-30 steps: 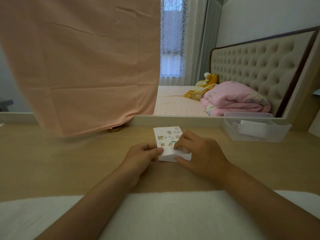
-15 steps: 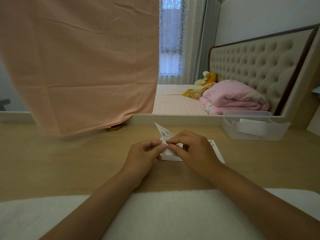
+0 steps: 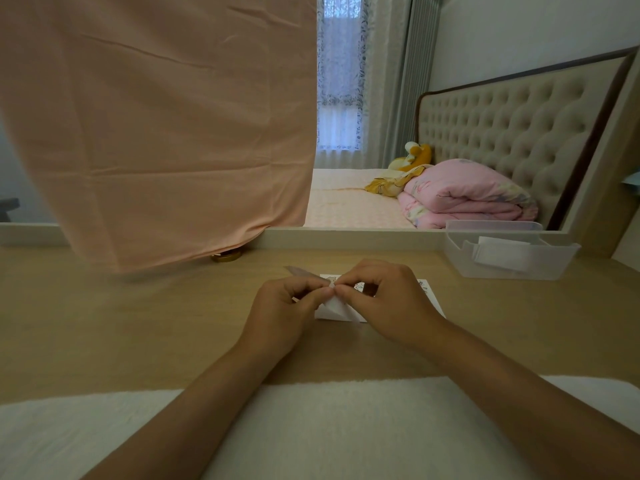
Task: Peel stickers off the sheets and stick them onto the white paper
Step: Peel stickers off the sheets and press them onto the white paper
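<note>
Your left hand (image 3: 287, 306) and right hand (image 3: 388, 299) both pinch sticker sheet (image 3: 335, 303), fingertips meeting at its edge. Sheet raised just above white paper (image 3: 431, 299) on desk (image 3: 138, 323). Likely thin, floppy, easily torn: take sticker corner, peel slowly.

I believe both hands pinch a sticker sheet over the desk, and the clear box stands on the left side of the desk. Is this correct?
Not fully. The head view shows the clear box on the right side of the desk, not the left. The rest holds: the left hand and the right hand pinch the sticker sheet over the desk.
</note>
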A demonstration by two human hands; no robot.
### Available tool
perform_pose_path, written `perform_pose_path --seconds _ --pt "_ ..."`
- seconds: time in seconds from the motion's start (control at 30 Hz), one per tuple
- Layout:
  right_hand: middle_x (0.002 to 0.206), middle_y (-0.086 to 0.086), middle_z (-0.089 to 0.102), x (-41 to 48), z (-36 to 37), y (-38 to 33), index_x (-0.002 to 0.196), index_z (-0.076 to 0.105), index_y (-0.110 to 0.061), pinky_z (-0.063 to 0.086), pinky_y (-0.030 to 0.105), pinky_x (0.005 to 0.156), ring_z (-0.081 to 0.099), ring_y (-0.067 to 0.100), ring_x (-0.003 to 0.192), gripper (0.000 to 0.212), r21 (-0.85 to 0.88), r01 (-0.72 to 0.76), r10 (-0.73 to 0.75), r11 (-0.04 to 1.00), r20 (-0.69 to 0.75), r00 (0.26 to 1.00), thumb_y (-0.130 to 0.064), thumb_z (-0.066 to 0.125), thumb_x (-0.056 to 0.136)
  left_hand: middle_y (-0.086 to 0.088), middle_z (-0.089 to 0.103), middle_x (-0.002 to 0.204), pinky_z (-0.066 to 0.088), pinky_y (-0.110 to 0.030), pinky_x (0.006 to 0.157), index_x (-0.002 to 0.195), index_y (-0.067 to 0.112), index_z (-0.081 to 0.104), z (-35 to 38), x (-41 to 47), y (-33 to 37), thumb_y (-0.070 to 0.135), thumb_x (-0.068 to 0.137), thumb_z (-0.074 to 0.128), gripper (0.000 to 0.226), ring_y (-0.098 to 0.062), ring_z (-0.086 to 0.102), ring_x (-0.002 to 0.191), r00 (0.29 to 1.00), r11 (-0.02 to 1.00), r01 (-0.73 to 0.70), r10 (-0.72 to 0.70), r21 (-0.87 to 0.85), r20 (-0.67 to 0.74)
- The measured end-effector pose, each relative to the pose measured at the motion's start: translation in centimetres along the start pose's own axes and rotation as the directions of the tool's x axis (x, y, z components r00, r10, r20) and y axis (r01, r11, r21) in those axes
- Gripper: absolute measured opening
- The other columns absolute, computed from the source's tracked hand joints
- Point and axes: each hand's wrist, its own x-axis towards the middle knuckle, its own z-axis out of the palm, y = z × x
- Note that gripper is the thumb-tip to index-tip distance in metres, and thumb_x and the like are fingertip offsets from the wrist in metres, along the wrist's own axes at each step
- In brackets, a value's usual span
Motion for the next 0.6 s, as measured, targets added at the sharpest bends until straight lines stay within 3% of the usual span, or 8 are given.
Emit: perform_pose_path --seconds 0.23,0.37,0.6 --pt "0.086 -0.018 0.070 -0.01 -0.01 -0.28 0.089 0.079 -0.030 0.043 0.020 0.067 0.061 0.000 0.077 0.012 -0.033 -0.020 0.021 0.999 0.032 0.999 -0.028 0.068 0.090 0.027 0.072 0.084 0.049 -0.020 0.068 0.086 0.046 0.073 0.07 -0.02 -0.33 0.018 0.087 0.075 0.028 0.001 0.064 0.079 1.000 1.000 -0.006 0.006 0.022 -0.018" --pt "0.088 -0.019 0.071 -0.12 -0.01 -0.47 0.088 0.077 -0.030 0.042 0.018 0.066 0.060 -0.001 0.076 0.013 -0.056 -0.042 0.044 0.998 0.038 0.998 -0.030 0.065 0.092 0.033 0.068 0.080 0.049 -0.017 0.070 0.089 0.049 0.070 0.03 -0.10 -0.47 0.021 0.088 0.074 0.028 0.005 0.063 0.084 1.000 0.998 -0.010 0.009 0.070 0.005" --pt "0.083 -0.022 0.070 -0.29 0.11 -0.48 0.086 0.075 -0.030 0.045 0.019 0.064 0.061 0.001 0.071 0.012 -0.041 -0.115 0.116 0.993 0.015 0.993 -0.029 0.065 0.093 0.021 0.072 0.093 0.053 -0.015 0.079 0.100 0.034 0.075 0.32 -0.08 -0.92 0.024 0.093 0.068 0.015 0.004 0.064 0.090 0.999 0.998 -0.018 0.015 0.065 0.044"
